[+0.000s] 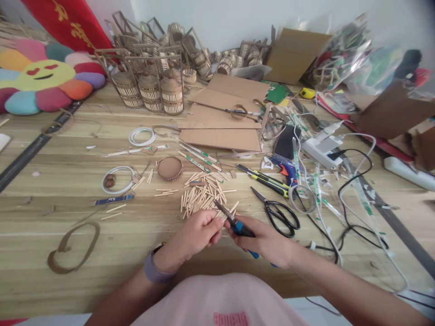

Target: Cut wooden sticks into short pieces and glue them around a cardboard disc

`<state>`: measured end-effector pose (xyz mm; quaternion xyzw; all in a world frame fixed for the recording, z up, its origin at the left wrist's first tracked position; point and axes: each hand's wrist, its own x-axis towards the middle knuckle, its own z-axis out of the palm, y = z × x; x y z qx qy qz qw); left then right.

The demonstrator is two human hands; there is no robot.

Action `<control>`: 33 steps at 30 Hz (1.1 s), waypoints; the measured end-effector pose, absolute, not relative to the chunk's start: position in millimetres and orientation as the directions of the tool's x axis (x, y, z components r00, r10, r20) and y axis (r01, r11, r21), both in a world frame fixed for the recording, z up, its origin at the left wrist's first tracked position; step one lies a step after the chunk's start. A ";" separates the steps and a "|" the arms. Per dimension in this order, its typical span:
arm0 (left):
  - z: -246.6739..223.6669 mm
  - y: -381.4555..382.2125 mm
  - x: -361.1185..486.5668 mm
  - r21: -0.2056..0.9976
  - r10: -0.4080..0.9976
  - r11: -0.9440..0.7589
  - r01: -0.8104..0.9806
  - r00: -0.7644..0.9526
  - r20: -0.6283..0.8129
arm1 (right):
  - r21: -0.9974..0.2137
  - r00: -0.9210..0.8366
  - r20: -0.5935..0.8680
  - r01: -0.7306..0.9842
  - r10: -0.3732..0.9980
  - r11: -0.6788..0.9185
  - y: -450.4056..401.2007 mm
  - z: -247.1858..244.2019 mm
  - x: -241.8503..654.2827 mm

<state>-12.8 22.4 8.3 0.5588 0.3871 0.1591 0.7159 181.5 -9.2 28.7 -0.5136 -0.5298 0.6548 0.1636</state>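
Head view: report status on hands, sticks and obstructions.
Left hand at the wooden stick pile, apparently pinching a few. Right hand gripping blue-handled pliers. Black-handled scissors lying close to right hand, not touching.

We find no word, brand or number that reads for certain. Taking the clock from mid-view, at ten o'clock a red banner (70,20) bears gold brush-style characters (80,35), too blurred for us to name. At six o'clock the pink shirt (224,294) carries red lettering (231,319), upside down to us and cut by the bottom edge, so we cannot settle its spelling. Between eight and nine on the worktop (125,235), a blue strip (120,199) shows tiny white marks; near centre, toward ten, green-and-white printed strips (194,162) are likewise too small.
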 end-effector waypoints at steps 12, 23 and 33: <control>16.8 30.9 -18.9 0.931 0.804 0.158 0.329 0.504 -0.315 | -0.835 -0.060 -0.372 0.457 0.926 -0.306 -8.2 33.6 200.3; 9.0 22.0 -8.7 0.686 0.812 -0.237 0.687 0.529 -0.248 | -0.457 -0.310 0.007 0.845 0.951 0.279 4.0 16.9 177.0; 5.2 17.5 -5.3 0.521 0.891 -0.235 0.820 0.396 -0.221 | -0.451 -0.109 -0.015 0.888 0.994 0.091 9.5 8.0 152.5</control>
